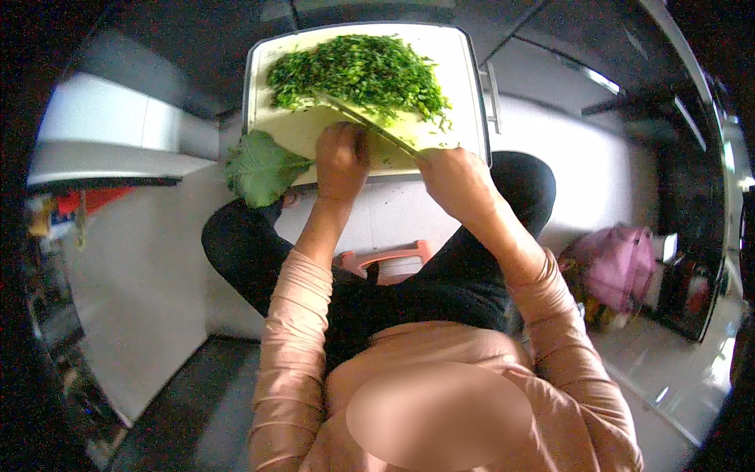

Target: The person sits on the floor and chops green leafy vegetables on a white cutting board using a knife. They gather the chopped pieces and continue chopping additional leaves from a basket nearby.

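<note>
A white cutting board [466, 59] with a dark rim lies before me, and a heap of finely chopped green leaves [360, 71] covers its far part. My right hand [457, 180] is closed on the handle of a knife [377, 128], whose blade points up and left to the near edge of the heap. Left of the knife, my left hand [342, 156] has its fingers curled over the near part of the board. A large green leaf [262, 168] sticks out from the left of that hand, its stem end at the fingers, and overhangs the board's left corner.
Below the board, between my bent legs, shows a pink plastic stool's edge [386, 256]. A purple bag [616, 265] stands on the floor at the right. White cabinets [118, 118] are at the left, and a metal handle [494, 97] is just beyond the board's right edge.
</note>
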Demonstrator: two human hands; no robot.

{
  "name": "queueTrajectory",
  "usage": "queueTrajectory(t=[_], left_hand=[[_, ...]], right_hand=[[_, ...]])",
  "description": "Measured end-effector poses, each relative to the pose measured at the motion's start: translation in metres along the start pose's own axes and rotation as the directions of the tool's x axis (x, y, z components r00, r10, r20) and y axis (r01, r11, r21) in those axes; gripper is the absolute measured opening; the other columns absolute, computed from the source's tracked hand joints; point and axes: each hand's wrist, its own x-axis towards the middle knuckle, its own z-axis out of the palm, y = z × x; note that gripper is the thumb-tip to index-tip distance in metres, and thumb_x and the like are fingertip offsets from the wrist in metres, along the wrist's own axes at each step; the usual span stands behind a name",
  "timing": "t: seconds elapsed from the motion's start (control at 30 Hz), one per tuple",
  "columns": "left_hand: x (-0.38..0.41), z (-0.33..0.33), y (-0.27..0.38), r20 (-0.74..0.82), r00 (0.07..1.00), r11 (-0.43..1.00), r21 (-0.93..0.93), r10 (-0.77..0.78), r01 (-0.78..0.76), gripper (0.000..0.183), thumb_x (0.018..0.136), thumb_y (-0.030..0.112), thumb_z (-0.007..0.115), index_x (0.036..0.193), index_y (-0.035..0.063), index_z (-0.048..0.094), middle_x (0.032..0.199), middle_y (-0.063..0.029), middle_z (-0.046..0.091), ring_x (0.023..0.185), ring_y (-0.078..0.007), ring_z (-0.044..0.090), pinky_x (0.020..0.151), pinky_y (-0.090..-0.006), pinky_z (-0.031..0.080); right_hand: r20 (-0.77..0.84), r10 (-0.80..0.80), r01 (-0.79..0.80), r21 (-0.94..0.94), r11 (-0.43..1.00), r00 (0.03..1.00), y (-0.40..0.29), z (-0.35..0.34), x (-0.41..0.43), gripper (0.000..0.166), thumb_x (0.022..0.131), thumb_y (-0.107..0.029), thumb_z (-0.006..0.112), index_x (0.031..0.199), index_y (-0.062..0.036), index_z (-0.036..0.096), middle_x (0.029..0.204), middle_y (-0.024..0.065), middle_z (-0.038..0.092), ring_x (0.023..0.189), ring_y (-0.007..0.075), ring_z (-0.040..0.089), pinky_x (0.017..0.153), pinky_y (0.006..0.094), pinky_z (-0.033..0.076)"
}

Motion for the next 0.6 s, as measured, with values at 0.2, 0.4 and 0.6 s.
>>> queueTrajectory(t=[0.2,0.4,0.6], left_hand=[[0.000,-0.005,0.003,-0.061,0.998,0.999,-0.037,0.015,-0.018,0.007,0.074,0.005,0.057,0.081,0.0023,0.055,0.081,-0.0168,0.054,0.076,-0.0358,0.051,0.069,-0.0444,0.041],[-0.001,-0.002,0.002,-0.011,1.000,1.000,0.018,-0.016,0.016,0.009,0.076,0.005,0.056,0.084,0.0023,0.056,0.082,-0.0153,0.054,0.079,-0.0340,0.052,0.071,-0.0443,0.041],[-0.002,-0.003,0.002,-0.014,0.998,0.998,0.021,-0.060,0.060,0.008,0.076,0.003,0.057,0.084,0.0017,0.059,0.081,-0.0159,0.058,0.077,-0.0345,0.054,0.071,-0.0442,0.044]], right_hand=[[-0.012,0.052,-0.052,0.067,0.996,0.999,0.003,-0.023,-0.016,0.026,0.088,-0.025,0.048,0.080,-0.0053,0.064,0.069,0.0193,0.060,0.064,0.0366,0.060,0.059,0.0442,0.049],[-0.097,-0.135,0.129,-0.069,0.989,0.986,0.007,-0.023,-0.021,0.025,0.089,-0.022,0.048,0.082,-0.0021,0.062,0.065,0.0202,0.058,0.061,0.0360,0.059,0.053,0.0408,0.048],[-0.023,-0.015,0.015,-0.012,1.000,1.000,0.003,-0.028,-0.029,0.028,0.090,-0.025,0.047,0.080,-0.0026,0.061,0.064,0.0203,0.058,0.058,0.0369,0.058,0.053,0.0426,0.048]])
